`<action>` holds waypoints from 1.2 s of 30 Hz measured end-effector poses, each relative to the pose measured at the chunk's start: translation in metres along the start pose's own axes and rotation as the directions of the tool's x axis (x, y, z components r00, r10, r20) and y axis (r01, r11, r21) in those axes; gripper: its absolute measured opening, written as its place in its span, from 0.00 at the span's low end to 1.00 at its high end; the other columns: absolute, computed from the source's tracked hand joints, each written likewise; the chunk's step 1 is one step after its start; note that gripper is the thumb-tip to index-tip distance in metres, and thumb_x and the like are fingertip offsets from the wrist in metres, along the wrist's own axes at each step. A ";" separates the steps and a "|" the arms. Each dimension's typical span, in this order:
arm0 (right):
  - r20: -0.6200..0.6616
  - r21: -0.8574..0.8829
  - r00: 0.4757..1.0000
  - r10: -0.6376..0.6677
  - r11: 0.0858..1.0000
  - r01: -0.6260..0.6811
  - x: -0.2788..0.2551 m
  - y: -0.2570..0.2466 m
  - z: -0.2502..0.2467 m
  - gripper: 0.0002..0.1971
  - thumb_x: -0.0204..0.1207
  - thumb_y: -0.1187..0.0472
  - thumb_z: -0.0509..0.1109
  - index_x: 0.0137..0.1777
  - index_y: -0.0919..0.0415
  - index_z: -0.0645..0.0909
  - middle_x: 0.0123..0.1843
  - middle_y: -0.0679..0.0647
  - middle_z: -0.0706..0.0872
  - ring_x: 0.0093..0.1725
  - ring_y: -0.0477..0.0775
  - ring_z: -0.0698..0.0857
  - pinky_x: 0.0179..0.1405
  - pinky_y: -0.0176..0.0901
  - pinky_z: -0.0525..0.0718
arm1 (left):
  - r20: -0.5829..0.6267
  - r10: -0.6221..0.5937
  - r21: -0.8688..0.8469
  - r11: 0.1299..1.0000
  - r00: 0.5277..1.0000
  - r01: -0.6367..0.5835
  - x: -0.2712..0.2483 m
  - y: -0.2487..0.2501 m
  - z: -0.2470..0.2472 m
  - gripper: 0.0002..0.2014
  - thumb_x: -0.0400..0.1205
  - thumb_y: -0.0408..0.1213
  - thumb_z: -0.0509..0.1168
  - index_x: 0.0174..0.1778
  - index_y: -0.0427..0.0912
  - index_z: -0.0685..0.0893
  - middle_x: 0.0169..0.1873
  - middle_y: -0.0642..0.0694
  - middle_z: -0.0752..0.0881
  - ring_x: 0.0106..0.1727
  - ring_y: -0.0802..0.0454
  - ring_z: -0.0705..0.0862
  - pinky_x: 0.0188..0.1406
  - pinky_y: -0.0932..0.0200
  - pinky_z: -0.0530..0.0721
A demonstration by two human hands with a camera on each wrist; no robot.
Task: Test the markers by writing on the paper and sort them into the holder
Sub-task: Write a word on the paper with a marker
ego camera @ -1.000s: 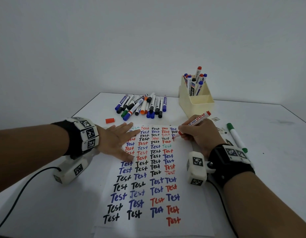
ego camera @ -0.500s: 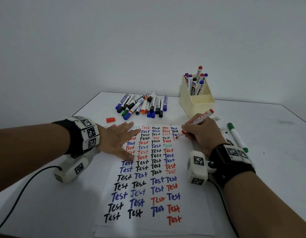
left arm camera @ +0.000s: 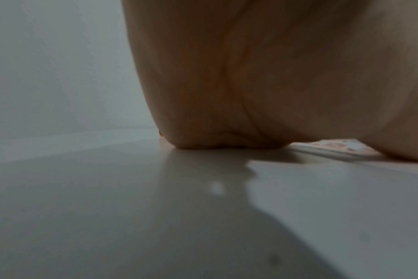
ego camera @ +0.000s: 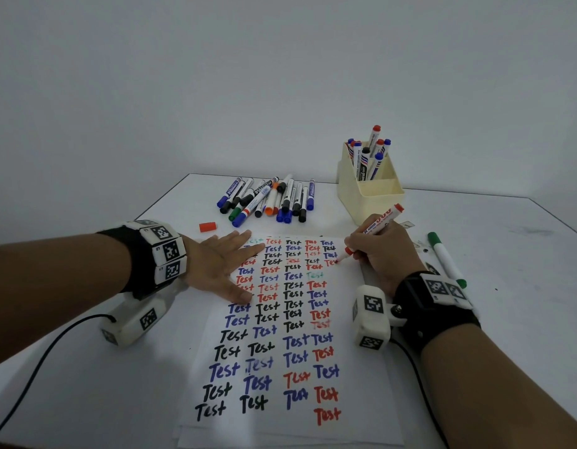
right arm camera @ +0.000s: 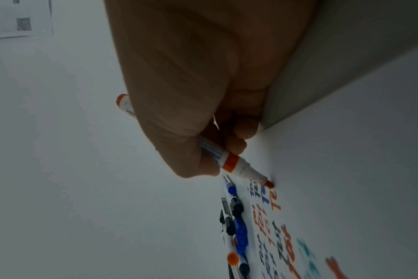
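From the head view we see a white table (ego camera: 494, 241) set against a bare pale wall (ego camera: 280, 76), the light dim and grey. Our left hand (ego camera: 222, 265) lies flat with straight, spread fingers on the left edge of the paper (ego camera: 361, 400), which is filled with rows of the word "Test". Our right hand (ego camera: 382, 251) grips an uncapped red marker (ego camera: 376, 229), its tip on the paper near the far right corner. A pile of markers (ego camera: 270, 199) lies at the far side, a red cap (ego camera: 207, 226) to its left, the cream holder (ego camera: 369, 189) with several markers to its right. A green marker (ego camera: 446, 259) lies right of the paper.

The left wrist view shows the palm (left arm camera: 263, 75) down on the glossy tabletop.

The right wrist view shows curled fingers (right arm camera: 236, 145) pinching the marker, nib touching the sheet.
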State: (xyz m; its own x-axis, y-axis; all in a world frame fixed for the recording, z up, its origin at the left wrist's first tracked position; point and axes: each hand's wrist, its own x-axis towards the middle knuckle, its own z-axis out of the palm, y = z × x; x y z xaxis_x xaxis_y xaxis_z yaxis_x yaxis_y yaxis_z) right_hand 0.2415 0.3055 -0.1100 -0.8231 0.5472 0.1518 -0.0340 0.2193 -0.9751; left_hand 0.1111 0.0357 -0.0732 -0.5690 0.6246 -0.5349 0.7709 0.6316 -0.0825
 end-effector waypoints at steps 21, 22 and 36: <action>-0.031 -0.038 1.000 0.001 0.999 -0.002 -0.002 -0.002 0.000 0.08 0.74 0.69 0.76 0.37 0.60 0.81 0.30 0.56 0.87 0.30 0.52 0.83 0.33 0.46 0.81 | -0.016 0.005 -0.007 1.000 1.000 -0.005 0.008 -0.007 0.005 0.59 0.66 0.81 0.57 0.84 0.63 0.28 0.85 0.50 0.28 0.87 0.47 0.32 0.83 0.44 0.37; -0.038 -0.049 0.999 -0.003 0.999 0.001 -0.001 -0.002 0.000 0.08 0.74 0.69 0.76 0.37 0.60 0.81 0.30 0.57 0.87 0.31 0.52 0.82 0.33 0.46 0.81 | -0.015 0.004 -0.006 1.000 1.000 -0.004 0.007 -0.007 0.005 0.59 0.66 0.81 0.56 0.84 0.63 0.28 0.85 0.50 0.28 0.87 0.47 0.32 0.83 0.45 0.37; 0.091 0.619 0.987 0.134 0.769 -0.161 -0.011 -0.016 0.014 0.05 0.78 0.72 0.76 0.52 0.69 0.85 0.45 0.63 0.92 0.46 0.56 0.92 0.46 0.40 0.91 | -0.006 0.001 0.009 1.000 1.000 -0.001 0.003 -0.001 0.001 0.61 0.62 0.82 0.54 0.84 0.61 0.29 0.85 0.49 0.28 0.87 0.47 0.33 0.84 0.44 0.40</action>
State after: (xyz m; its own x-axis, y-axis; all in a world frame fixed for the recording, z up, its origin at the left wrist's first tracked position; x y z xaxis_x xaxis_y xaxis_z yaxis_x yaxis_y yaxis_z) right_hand 0.2428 0.2846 -0.0982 -0.8685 0.4956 0.0048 -0.2444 -0.4198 -0.8741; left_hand 0.1090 0.0358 -0.0756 -0.5701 0.6276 -0.5302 0.7738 0.6271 -0.0898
